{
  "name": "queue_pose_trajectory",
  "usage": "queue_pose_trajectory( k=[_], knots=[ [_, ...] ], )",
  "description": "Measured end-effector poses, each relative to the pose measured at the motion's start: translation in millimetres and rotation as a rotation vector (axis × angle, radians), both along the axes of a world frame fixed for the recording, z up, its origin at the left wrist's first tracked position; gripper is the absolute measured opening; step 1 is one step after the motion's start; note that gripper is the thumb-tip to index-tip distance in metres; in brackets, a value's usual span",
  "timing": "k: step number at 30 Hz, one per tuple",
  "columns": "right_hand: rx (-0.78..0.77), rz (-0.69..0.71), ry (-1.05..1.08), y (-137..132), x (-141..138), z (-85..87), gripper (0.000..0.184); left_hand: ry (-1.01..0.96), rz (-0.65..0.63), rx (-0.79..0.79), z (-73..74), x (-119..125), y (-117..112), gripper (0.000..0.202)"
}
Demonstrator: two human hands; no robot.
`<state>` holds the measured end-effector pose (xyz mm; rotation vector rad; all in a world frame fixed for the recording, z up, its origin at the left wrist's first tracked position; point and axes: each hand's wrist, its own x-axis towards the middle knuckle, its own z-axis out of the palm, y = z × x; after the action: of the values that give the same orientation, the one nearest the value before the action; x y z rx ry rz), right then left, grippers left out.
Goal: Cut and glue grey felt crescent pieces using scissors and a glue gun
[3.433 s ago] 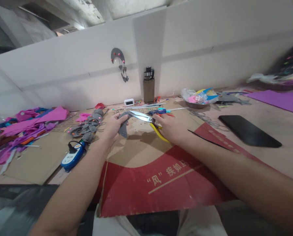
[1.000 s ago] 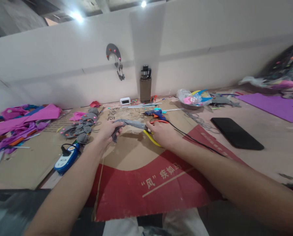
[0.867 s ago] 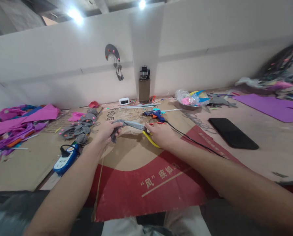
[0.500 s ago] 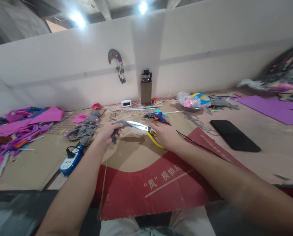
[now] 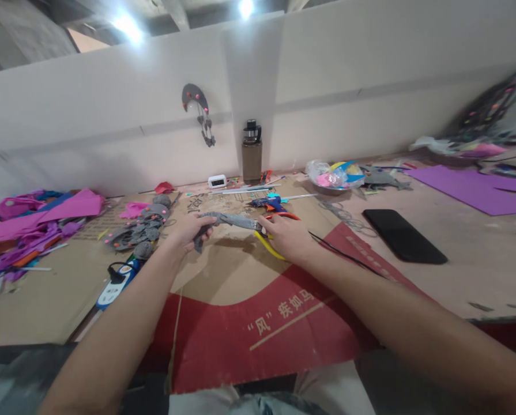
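Note:
My left hand (image 5: 189,231) is closed on a strip of grey felt (image 5: 236,220), whose short end hangs below the fingers. The strip stretches rightward over the scissor blades, which are mostly hidden by it. Gripped in my right hand (image 5: 289,235) are the scissors (image 5: 268,244), with one yellow handle loop and one red one. Both hands hover over a brown and red cardboard sheet (image 5: 266,340). Just beyond them lies a blue glue gun (image 5: 271,203), its black cable running right beneath my right arm.
Left, grey felt pieces (image 5: 139,227), a power strip (image 5: 115,285) and pink and purple scraps (image 5: 37,222). At the back, a bottle (image 5: 252,158), a small clock (image 5: 217,182) and a bowl of wrapped pieces (image 5: 335,176). Right, a black phone (image 5: 403,236) and a purple sheet (image 5: 465,187).
The grey strip now covers the scissor blades, which showed bare and bright before. More of the red handle is visible. The view has shifted slightly to the right.

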<state>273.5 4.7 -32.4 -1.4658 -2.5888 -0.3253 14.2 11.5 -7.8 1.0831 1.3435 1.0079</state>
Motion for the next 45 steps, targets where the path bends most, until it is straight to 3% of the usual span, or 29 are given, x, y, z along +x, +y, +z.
queue_pose_trajectory(
  k=[7,18,33,45],
  knots=[
    [-0.077,-0.014,-0.027,0,-1,2.9,0.038,0.079,0.012,-0.07,6.7,3,-2,0.014],
    [-0.094,0.038,-0.128,-6,-9,0.3,0.037,-0.002,0.013,-0.11,-14.0,-6,-16,0.021],
    [-0.153,0.026,-0.136,-10,-14,0.4,0.03,0.014,-0.059,-0.128,-9.5,-14,-17,0.022],
    [-0.181,0.034,0.048,-9,-12,-1.7,0.02,-0.085,-0.052,-0.117,-11.0,-13,-15,0.018]
  ],
)
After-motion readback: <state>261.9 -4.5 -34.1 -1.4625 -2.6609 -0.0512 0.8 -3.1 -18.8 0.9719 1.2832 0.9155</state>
